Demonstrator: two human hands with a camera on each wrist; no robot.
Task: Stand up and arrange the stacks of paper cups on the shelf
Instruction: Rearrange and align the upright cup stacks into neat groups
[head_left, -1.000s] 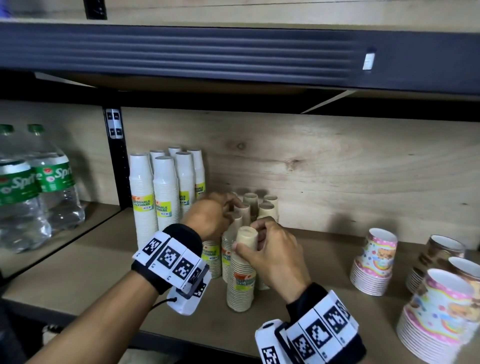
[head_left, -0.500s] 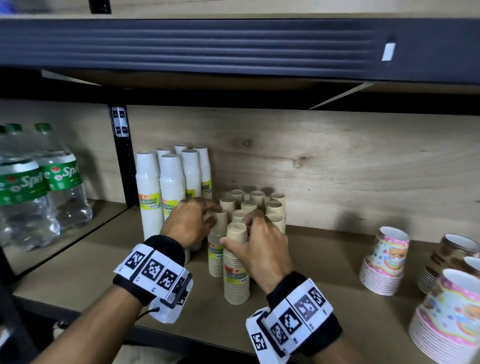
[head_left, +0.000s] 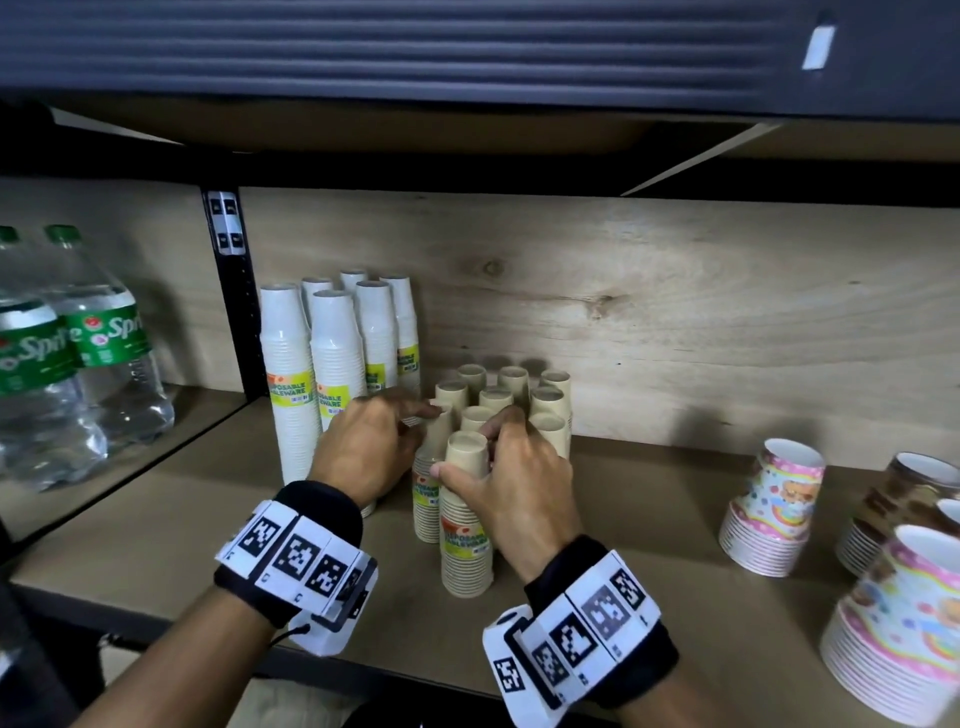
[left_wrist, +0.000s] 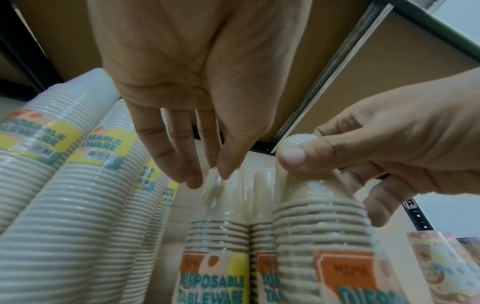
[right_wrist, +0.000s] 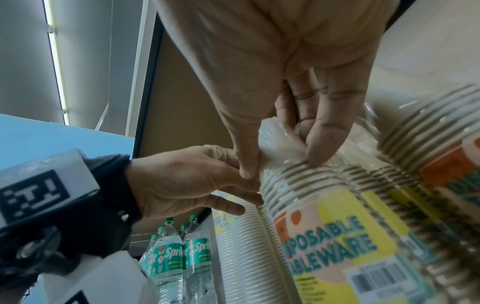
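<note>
On the far left of the wooden shelf stood some Sprite bottles, behind a black post. Next came the tall white cup stacks, all standing up close together in their wrap. The left hand was just in front of them, with its fingers straight and loose, reaching to the top of a tan cup stack. The fingertips touched that stack's wrap but did not grab it. Right beside it stood the front tan stack, upright and a little nearer the shelf's edge than the others. The right hand pinched the top of this stack, thumb on one side and fingers on the other. Behind both hands, the rest of the tan cup stacks stood in neat rows near the wooden back wall. Well apart on the right sat short stacks of colorful party cups, with bright pictures on them, and more such stacks at the far right edge.
</note>
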